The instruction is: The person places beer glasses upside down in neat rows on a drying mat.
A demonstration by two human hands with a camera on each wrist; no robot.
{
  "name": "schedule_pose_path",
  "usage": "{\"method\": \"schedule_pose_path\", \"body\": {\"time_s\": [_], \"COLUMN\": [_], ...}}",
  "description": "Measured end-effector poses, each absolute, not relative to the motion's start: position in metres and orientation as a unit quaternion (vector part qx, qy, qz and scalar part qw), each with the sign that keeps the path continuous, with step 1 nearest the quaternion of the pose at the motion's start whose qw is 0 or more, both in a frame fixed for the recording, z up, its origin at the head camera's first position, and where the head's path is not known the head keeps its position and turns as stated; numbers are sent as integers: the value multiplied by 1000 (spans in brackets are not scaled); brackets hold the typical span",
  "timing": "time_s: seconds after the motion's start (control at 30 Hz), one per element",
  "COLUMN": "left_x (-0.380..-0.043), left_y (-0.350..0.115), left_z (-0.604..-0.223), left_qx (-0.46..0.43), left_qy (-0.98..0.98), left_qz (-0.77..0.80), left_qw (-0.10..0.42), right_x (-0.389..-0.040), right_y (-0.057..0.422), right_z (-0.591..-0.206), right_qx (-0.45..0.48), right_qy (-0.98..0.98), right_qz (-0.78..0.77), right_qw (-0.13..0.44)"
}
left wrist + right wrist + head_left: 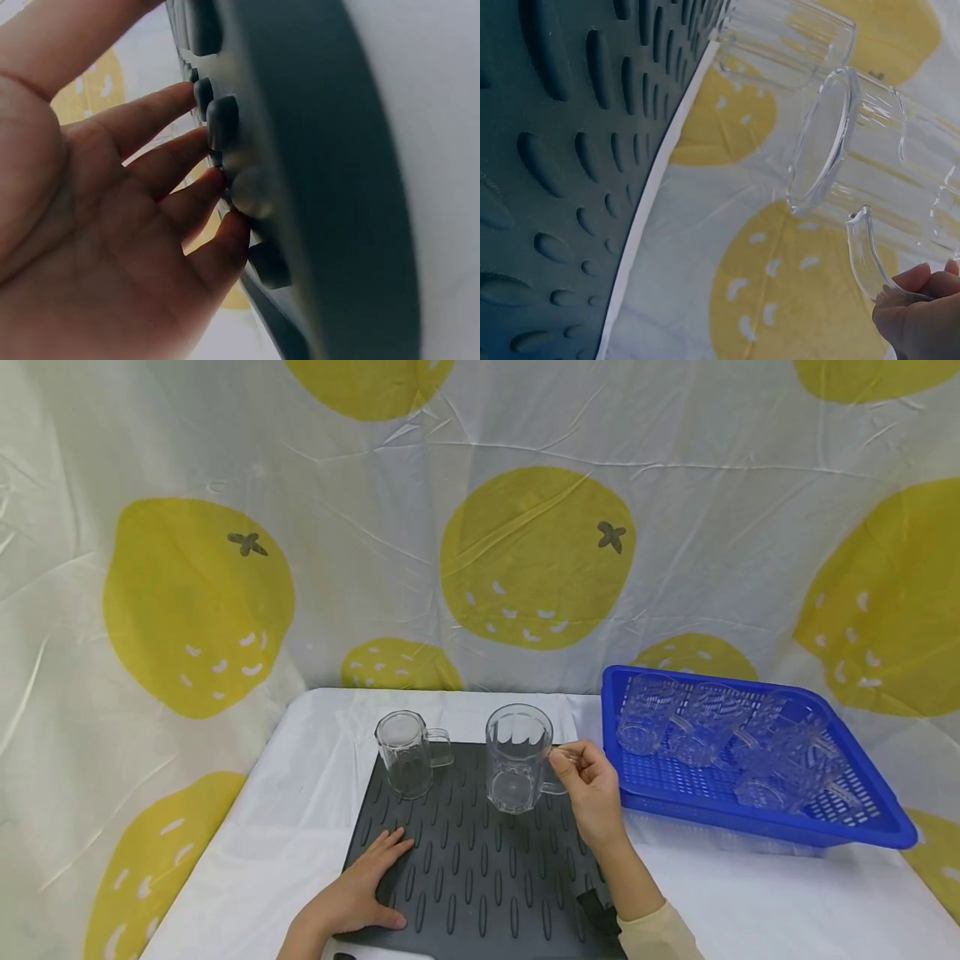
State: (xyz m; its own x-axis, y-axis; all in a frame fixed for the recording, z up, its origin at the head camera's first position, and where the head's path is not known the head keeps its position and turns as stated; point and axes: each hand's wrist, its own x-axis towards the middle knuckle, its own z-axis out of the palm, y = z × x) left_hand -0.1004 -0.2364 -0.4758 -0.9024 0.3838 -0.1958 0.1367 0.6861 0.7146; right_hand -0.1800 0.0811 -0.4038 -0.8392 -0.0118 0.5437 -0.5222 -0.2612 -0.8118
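My right hand (592, 785) pinches the handle of a clear glass mug (516, 768) between thumb and fingers. The mug is held upright; in the right wrist view its thick base hangs apart from the dark ridged mat (480, 877). Another clear glass mug (405, 756) stands upright on the mat's far left part, its handle facing right. My left hand (360, 885) rests at the mat's left edge, fingers spread. In the left wrist view, fingertips (214, 180) touch the mat's raised ridges.
Right of the mat sits a blue plastic basket (757, 827) with several clear glass mugs (701, 727) in it. White cloth (277, 827) covers the table. Behind hangs a lemon-patterned curtain (375, 568). A black strap (597, 910) is near my right wrist.
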Motion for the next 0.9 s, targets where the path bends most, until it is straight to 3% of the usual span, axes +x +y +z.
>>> {"method": "schedule_pose_path", "body": {"time_s": [0.27, 0.47, 0.57, 0.9], "left_x": [-105, -120, -132, -161], "left_y": [-231, -218, -204, -146], "left_z": [-464, -447, -443, -426], "left_qx": [142, 175, 202, 218], "left_qy": [912, 921, 900, 787], "left_qz": [345, 334, 379, 572], "left_qw": [171, 99, 75, 77], "right_x": [-178, -177, -177, -173], "right_y": [80, 79, 78, 79], "right_z": [-403, -402, -401, -401], "right_qx": [237, 243, 245, 236], "right_qy": [-592, -593, -592, -595], "right_qz": [753, 751, 751, 753], "right_qw": [161, 159, 161, 154]}}
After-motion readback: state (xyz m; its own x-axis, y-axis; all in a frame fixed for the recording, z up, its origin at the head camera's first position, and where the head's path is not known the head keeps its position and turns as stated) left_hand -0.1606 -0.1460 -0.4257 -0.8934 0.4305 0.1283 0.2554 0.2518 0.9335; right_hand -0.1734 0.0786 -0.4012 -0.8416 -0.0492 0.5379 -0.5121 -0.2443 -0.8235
